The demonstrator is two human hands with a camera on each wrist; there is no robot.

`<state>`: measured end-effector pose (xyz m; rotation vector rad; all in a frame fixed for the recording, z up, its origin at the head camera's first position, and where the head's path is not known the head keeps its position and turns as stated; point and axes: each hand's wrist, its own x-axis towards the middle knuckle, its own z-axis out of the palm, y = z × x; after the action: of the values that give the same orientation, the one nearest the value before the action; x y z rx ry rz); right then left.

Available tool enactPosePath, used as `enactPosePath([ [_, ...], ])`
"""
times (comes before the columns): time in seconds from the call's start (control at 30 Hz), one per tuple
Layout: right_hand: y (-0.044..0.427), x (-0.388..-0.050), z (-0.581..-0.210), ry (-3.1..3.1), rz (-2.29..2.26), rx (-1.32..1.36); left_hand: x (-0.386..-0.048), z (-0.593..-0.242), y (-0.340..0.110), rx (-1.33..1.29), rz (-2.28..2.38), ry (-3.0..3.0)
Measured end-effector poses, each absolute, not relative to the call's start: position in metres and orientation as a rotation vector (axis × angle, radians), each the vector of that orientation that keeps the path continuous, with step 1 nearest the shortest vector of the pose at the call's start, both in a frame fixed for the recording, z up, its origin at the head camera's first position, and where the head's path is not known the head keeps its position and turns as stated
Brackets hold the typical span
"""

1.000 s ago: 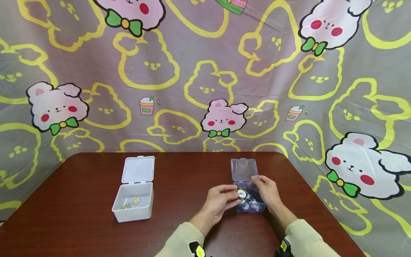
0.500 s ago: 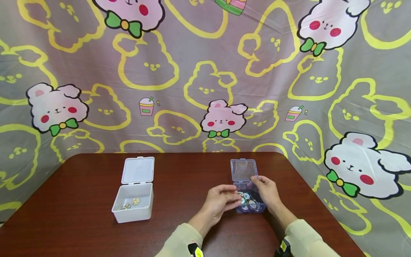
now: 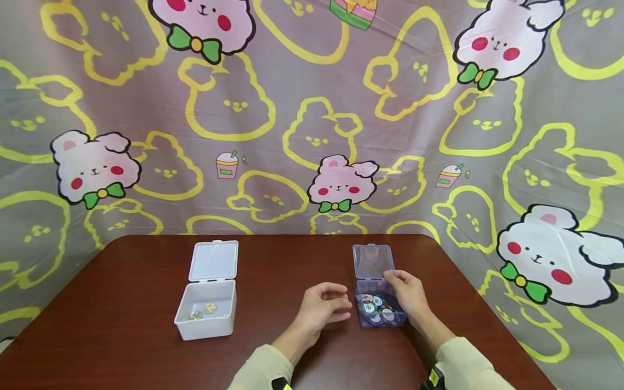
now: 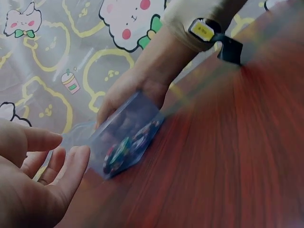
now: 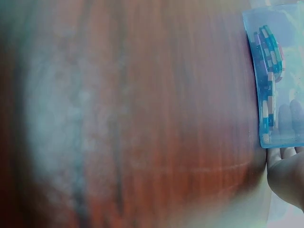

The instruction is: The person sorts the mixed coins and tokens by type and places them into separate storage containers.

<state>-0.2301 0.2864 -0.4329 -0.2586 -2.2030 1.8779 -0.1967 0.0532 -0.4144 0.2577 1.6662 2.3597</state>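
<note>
A translucent bluish plastic box [image 3: 372, 285] stands on the right of the table with its lid [image 3: 372, 261] raised. Several poker chips [image 3: 369, 308] lie in it, seen also through its wall in the left wrist view. My right hand [image 3: 411, 295] grips the box at its right side, thumb near the hinge end; some of its fingers are hidden in the head view. Left of the box and apart from it, my left hand [image 3: 319, 311] hovers with fingers loosely bent. Nothing shows between its fingers in the left wrist view [image 4: 40, 175].
On the table's left stands a white plastic box [image 3: 207, 328] with its lid [image 3: 214, 261] up and a few gold-coloured coins [image 3: 210, 308] inside. Dark wood table surface [image 3: 273, 271] lies between the boxes. A patterned cloth [image 3: 273, 141] hangs behind the table.
My left hand held a poker chip at the box's left rim one second ago; the chip left its fingers, and the hand has drawn back left. My right hand stays on the box.
</note>
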Motion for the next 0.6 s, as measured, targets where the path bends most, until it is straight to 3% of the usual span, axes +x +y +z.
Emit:
enactPosePath([
  [0.6, 0.292, -0.233, -0.430, -2.280, 1.803, -0.288, -0.207, -0.409, -0.009, 0.410, 2.260, 2.032],
])
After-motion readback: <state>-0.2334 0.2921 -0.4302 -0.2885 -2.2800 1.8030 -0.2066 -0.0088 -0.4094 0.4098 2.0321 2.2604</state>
